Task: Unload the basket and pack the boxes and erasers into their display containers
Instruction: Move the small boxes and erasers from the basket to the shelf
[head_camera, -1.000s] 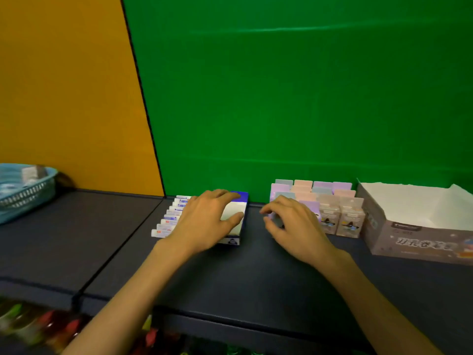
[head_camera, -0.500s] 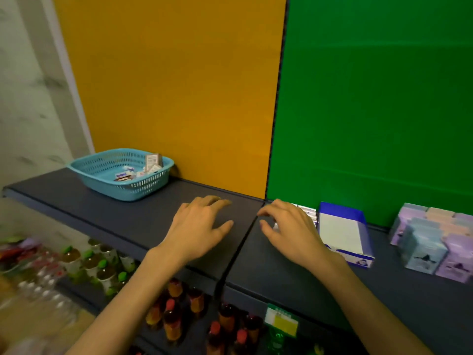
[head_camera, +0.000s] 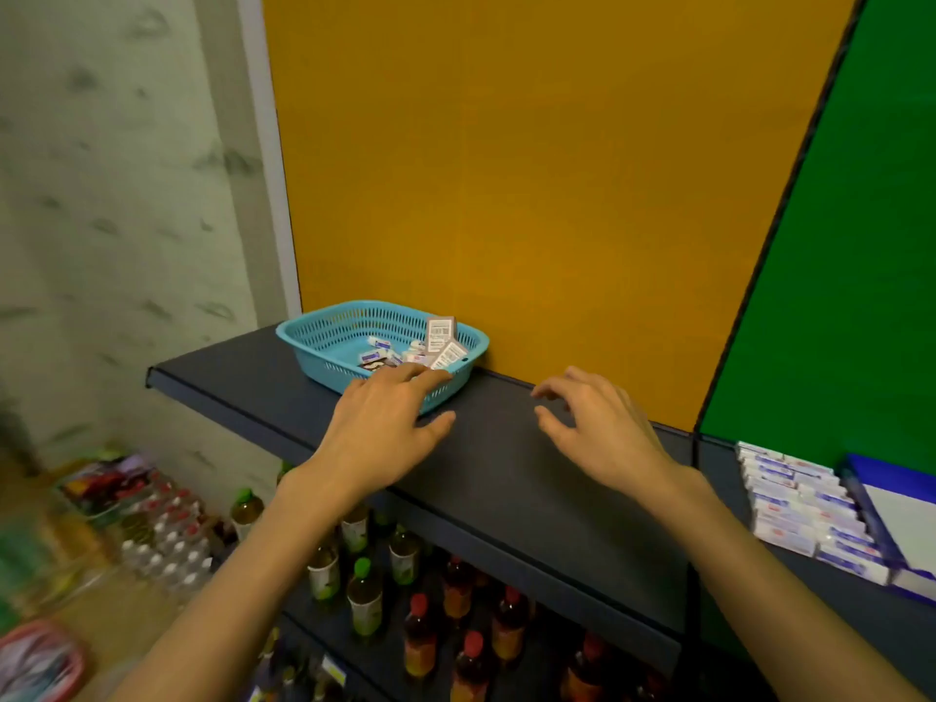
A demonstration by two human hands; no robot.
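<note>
Both hands have swung left along the shelf (head_camera: 506, 473) since half a second ago, leaving the blue display container (head_camera: 891, 519) and its row of erasers (head_camera: 795, 504) at the far right edge of the view. The left hand (head_camera: 385, 423) now reaches over the near rim of the teal basket (head_camera: 324, 336), fingers straight and holding nothing. The right hand (head_camera: 602, 428) hovers above the bare shelf just right of the basket, fingers loosely bent, also holding nothing.

Inside the basket, a few small boxes (head_camera: 440, 336) lean against the far right wall, and several loose erasers lie on the floor beside them.

Judging from this, the main risk is the basket itself: it looks light and sits unheld, so a downward press on its near rim could tip it or slide it toward the orange back panel (head_camera: 532, 195). The leaning boxes could topple when one is pulled out. Small erasers might slip from a hurried pinch and fall past the shelf's front edge onto the bottles (head_camera: 364, 600) below.
</note>
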